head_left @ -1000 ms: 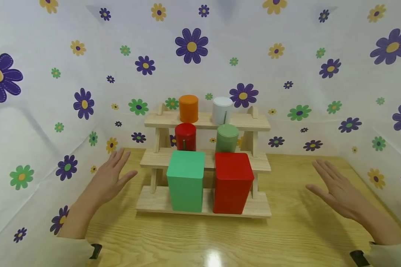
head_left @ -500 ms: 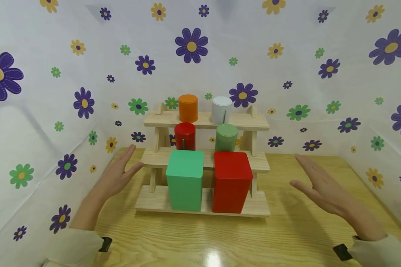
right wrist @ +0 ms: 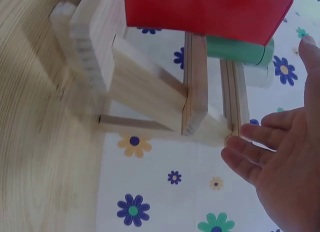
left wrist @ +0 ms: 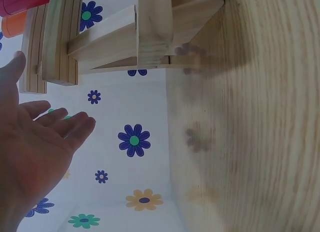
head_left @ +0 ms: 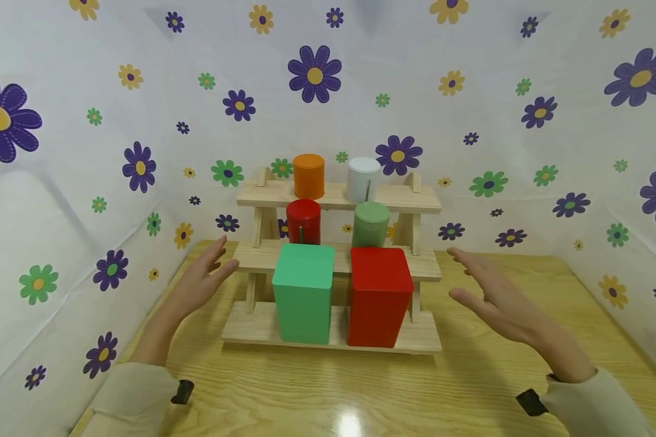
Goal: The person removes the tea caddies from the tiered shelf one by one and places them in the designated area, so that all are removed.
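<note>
My left hand [head_left: 199, 282] and right hand [head_left: 497, 291] hover flat with fingers straight and holding nothing, one at each end of the pale three-tier wooden step shelf [head_left: 336, 197], near it but not touching. The shelf stands upright near the back of the light wooden table [head_left: 470, 376] against the flowered wall, its long boards running left to right. It carries six tins: a green square tin [head_left: 303, 294] and a red square tin [head_left: 380, 297] on the bottom step, a small red round tin [head_left: 303, 221] and a green round tin [head_left: 371, 224] on the middle, an orange round tin [head_left: 308, 176] and a white round tin [head_left: 363, 179] on top.

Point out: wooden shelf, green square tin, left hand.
wooden shelf [head_left: 421, 199], head view, bare right end of top tier.
green square tin [head_left: 302, 303], head view, front face.
left hand [head_left: 199, 285], head view, back of hand.
</note>
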`<state>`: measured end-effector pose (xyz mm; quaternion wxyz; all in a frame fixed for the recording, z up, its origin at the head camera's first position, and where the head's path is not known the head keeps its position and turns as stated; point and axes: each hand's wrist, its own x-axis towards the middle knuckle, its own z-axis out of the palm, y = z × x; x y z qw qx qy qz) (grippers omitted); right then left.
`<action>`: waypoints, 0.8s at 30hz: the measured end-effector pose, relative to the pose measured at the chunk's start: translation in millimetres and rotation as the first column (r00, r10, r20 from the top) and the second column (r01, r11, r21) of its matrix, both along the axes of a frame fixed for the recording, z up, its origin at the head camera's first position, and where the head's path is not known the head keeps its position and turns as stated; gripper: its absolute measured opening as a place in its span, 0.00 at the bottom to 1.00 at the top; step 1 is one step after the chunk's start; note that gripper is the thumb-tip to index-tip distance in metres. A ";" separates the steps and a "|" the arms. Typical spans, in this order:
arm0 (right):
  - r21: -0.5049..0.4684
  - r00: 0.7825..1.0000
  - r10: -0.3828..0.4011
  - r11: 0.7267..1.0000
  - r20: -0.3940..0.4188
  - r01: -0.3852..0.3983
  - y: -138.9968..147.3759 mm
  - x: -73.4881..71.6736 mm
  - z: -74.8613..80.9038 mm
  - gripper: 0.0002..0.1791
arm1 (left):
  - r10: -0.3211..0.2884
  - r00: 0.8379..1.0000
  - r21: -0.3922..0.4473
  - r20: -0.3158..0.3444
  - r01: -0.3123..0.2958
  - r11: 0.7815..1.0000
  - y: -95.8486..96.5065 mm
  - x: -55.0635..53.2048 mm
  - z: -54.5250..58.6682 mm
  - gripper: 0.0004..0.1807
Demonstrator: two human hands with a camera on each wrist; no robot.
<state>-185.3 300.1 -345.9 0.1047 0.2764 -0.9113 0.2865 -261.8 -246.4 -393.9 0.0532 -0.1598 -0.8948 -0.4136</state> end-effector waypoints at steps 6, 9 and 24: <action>-0.041 0.999 0.038 0.998 -0.004 -0.038 -13.1 -3.1 -3.0 0.38 | -0.015 0.999 0.034 0.036 0.013 0.999 6.8 -2.2 -1.4 0.42; -0.065 0.998 0.057 0.996 0.008 -0.056 -21.0 -5.1 -3.6 0.38 | -0.010 0.999 0.045 0.053 0.008 0.999 10.0 -2.7 -2.7 0.43; -0.139 0.990 0.116 0.985 0.081 -0.104 -51.5 -11.8 3.1 0.39 | -0.026 0.999 0.097 0.045 0.021 0.995 26.6 -9.4 -1.4 0.43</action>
